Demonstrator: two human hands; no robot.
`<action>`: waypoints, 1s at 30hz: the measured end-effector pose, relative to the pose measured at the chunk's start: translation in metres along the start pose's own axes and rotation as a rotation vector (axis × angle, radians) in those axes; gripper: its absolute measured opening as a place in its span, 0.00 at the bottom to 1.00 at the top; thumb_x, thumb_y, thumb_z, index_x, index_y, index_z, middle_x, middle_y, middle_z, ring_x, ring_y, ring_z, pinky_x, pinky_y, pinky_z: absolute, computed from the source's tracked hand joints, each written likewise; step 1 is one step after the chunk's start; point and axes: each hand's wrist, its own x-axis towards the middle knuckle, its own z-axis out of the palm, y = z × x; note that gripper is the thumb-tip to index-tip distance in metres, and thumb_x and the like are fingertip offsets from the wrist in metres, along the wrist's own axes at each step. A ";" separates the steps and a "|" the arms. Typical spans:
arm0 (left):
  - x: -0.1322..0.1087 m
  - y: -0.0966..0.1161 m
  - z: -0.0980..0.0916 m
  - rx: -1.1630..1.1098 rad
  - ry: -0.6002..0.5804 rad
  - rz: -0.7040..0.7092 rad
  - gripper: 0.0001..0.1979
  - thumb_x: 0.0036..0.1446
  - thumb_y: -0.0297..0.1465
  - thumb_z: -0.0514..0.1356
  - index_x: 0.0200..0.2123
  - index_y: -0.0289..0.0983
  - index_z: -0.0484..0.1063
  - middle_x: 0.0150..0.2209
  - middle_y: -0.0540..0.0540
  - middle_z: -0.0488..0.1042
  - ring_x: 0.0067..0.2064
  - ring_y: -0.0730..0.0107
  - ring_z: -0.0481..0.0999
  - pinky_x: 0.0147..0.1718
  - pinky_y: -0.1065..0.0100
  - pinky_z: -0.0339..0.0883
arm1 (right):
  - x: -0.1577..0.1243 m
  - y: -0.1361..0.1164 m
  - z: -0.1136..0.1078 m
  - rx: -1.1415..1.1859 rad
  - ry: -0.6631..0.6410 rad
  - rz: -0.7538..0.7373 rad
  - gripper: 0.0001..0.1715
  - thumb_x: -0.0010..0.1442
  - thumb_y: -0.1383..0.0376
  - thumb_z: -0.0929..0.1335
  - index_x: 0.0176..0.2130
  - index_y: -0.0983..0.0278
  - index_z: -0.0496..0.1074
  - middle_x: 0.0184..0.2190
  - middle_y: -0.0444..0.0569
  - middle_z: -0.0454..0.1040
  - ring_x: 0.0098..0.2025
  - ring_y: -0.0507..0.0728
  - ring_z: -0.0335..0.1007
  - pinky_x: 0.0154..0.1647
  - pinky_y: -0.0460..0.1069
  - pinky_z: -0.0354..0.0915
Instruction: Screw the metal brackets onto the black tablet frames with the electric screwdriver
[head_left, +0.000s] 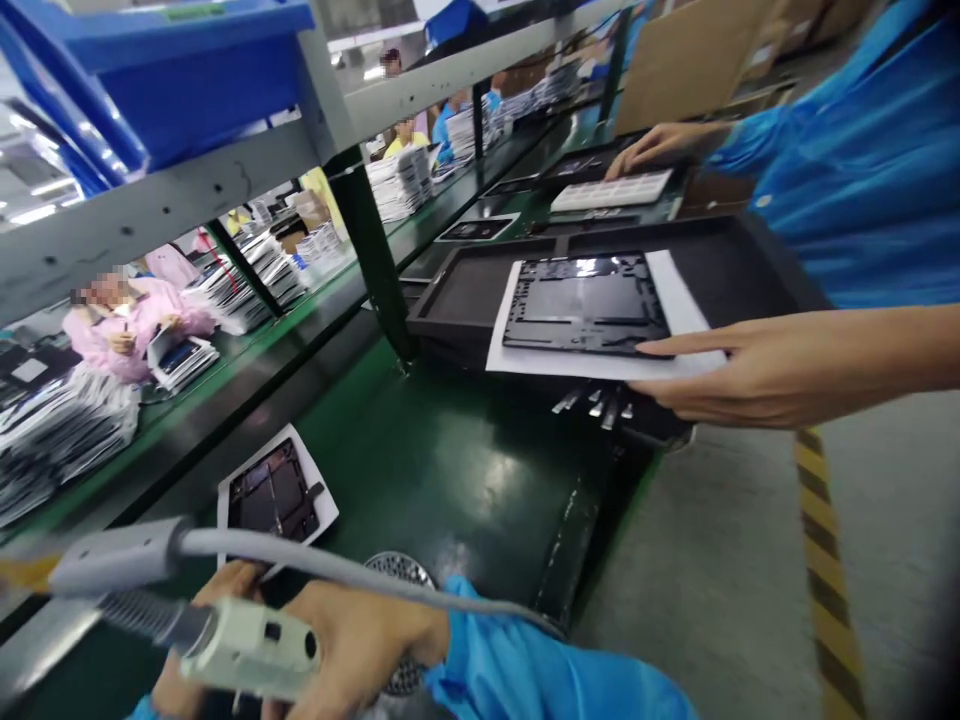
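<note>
A dark panel (274, 492) lies on a white sheet (321, 508) at the lower left, over a green work surface. My left hand (180, 683) has its bent fingers at the near edge of that sheet, gripping it. My right hand (360, 632) is just to the right, in a blue sleeve. Its fingers are largely hidden by a pale plug-like device (259, 648) hanging in front, so its hold is unclear. A grey cable (322, 562) crosses above both hands.
At the right, a co-worker's hand (765, 375) holds a white sheet with a black panel (585, 305) above black trays (705, 260). A green post (375, 255) and blue bin (202, 90) stand ahead. A round perforated metal piece (401, 570) lies near my right hand.
</note>
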 end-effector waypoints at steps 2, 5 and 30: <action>-0.044 0.013 0.001 -0.021 0.037 0.004 0.14 0.53 0.33 0.52 0.36 0.43 0.77 0.39 0.45 0.81 0.39 0.58 0.80 0.39 0.63 0.76 | 0.008 0.005 0.003 0.095 -0.048 0.014 0.24 0.33 0.60 0.81 0.26 0.69 0.71 0.23 0.40 0.70 0.27 0.46 0.67 0.30 0.41 0.66; -0.092 0.046 -0.002 -0.025 -0.030 -0.071 0.14 0.58 0.31 0.50 0.39 0.41 0.76 0.38 0.44 0.79 0.37 0.63 0.79 0.34 0.67 0.75 | 0.005 0.005 0.011 0.235 0.089 0.060 0.31 0.28 0.57 0.81 0.29 0.68 0.69 0.20 0.38 0.69 0.23 0.47 0.67 0.24 0.43 0.67; -0.145 0.133 0.025 -0.345 0.139 -0.200 0.12 0.66 0.30 0.52 0.38 0.34 0.76 0.37 0.42 0.76 0.40 0.64 0.74 0.40 0.63 0.71 | -0.011 0.053 0.001 -0.342 0.889 -0.321 0.15 0.49 0.66 0.73 0.38 0.62 0.70 0.14 0.35 0.68 0.15 0.51 0.64 0.21 0.49 0.66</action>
